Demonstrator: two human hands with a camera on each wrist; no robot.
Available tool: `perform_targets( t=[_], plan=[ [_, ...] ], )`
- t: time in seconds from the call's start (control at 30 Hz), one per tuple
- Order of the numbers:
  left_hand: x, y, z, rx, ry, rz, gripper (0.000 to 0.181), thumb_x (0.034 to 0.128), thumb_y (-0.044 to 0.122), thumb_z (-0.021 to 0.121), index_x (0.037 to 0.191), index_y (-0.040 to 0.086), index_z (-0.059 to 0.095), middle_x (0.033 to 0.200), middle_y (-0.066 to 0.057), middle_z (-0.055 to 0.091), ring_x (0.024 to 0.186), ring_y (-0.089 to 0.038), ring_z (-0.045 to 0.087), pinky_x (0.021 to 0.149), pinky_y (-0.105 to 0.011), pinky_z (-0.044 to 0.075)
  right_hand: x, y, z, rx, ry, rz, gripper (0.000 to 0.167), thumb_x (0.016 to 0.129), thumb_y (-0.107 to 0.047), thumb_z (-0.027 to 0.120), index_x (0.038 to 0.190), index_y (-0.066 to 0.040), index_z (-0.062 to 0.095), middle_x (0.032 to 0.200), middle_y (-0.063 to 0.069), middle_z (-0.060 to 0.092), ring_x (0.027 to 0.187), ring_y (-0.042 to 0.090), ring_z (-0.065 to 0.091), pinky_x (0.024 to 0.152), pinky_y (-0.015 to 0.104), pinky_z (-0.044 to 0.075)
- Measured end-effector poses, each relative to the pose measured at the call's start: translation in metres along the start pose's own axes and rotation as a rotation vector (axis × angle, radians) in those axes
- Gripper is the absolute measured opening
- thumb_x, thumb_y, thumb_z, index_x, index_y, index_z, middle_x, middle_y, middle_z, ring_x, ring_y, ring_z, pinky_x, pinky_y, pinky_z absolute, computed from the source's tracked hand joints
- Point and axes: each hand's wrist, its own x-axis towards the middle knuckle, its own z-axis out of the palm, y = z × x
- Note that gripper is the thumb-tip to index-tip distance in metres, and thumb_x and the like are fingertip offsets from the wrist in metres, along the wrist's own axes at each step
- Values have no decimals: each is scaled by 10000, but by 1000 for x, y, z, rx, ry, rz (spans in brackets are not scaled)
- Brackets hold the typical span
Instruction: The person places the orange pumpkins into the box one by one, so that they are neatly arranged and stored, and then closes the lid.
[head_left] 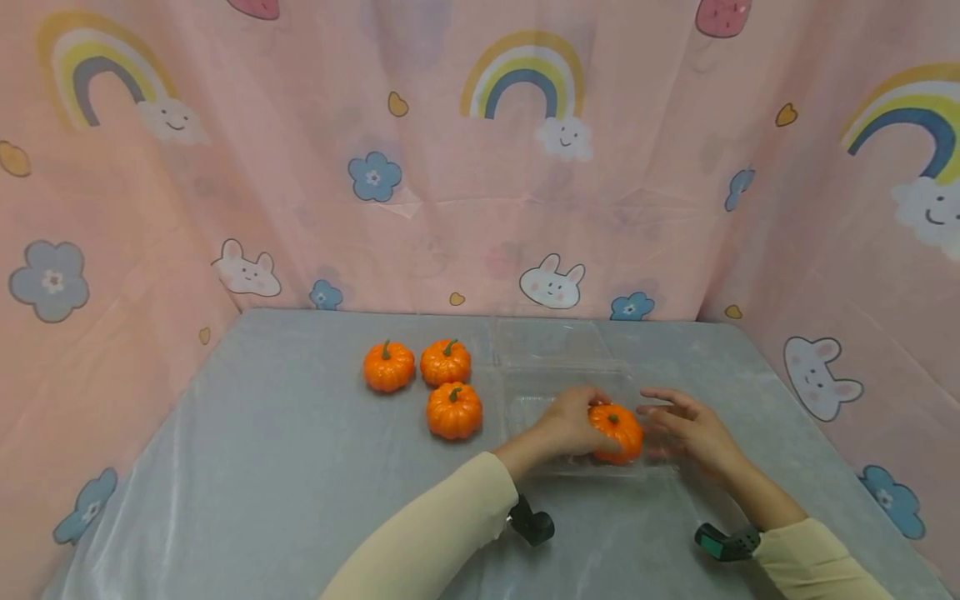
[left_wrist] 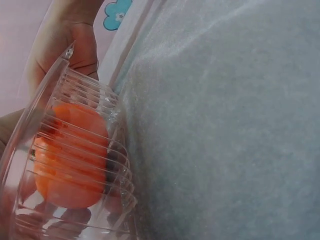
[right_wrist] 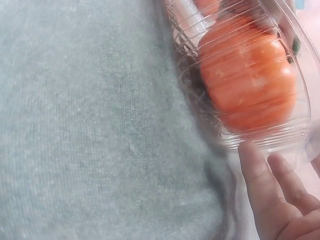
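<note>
An orange pumpkin (head_left: 617,433) sits inside the right part of a clear plastic container (head_left: 525,408); its ribbed wall shows before the pumpkin (left_wrist: 72,155) in the left wrist view. The left hand (head_left: 573,423) reaches into the container and grips this pumpkin from its left side, thumb in front and fingers behind. The right hand (head_left: 693,433) is at the container's right end, fingers extended and apart. In the right wrist view, fingertips of the right hand (right_wrist: 280,195) are close to the wall beneath the pumpkin (right_wrist: 247,75); contact is unclear.
Several pumpkins stand left of the container: one at the left (head_left: 388,367), one behind (head_left: 446,362), one nearer (head_left: 454,411). The container's clear lid (head_left: 551,343) lies folded back behind it. A grey cloth covers the table (head_left: 300,467), with a pink patterned curtain (head_left: 450,233) around it.
</note>
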Motion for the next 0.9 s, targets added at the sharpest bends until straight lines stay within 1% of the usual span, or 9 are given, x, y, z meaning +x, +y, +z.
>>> perform_targets(
  t=[0.17, 0.27, 0.4, 0.53, 0.77, 0.9],
  plan=[
    [0, 0, 2, 11, 0, 8, 575, 672, 314, 867, 1172, 212, 601, 1080, 51, 569, 871, -84, 519, 779, -235, 499, 0, 0, 0, -11, -4, 4, 484, 989, -264, 534, 1401, -36, 423, 1166, -20, 665, 915, 92, 692, 746, 435, 591],
    [1, 1, 3, 27, 3, 19, 570, 673, 313, 864, 1169, 207, 605, 1082, 46, 575, 872, -75, 520, 772, -221, 487, -1, 1, 0, -10, -19, -7, 464, 992, -272, 527, 1396, -63, 437, 1137, -68, 667, 919, 96, 693, 750, 427, 592],
    [2, 2, 6, 44, 5, 27, 568, 672, 309, 861, 1170, 202, 608, 1089, 43, 576, 886, -67, 519, 782, -213, 477, -1, 2, -1, 4, -40, -25, 395, 1002, -254, 508, 1371, -118, 476, 1079, -150, 664, 922, 90, 692, 746, 409, 594],
    [2, 2, 7, 43, 7, 26, 569, 674, 314, 861, 1170, 209, 604, 1084, 46, 564, 884, -65, 511, 789, -217, 474, 0, 2, -1, 28, -49, -23, 351, 1005, -225, 501, 1349, -157, 504, 1048, -179, 669, 921, 80, 689, 740, 391, 595],
    [0, 2, 6, 43, 4, 44, 581, 672, 321, 859, 1185, 225, 602, 1098, 32, 560, 869, -69, 510, 746, -210, 478, 0, 2, -1, 42, -53, -19, 351, 1001, -223, 510, 1347, -165, 509, 1050, -171, 675, 923, 80, 688, 735, 384, 596],
    [-1, 1, 4, 46, -6, 62, 605, 682, 340, 846, 1222, 237, 593, 1137, 32, 565, 902, -72, 518, 768, -219, 488, -1, 2, -1, 16, -42, -22, 379, 1001, -240, 510, 1364, -133, 487, 1050, -170, 668, 921, 80, 688, 734, 395, 596]
  ],
)
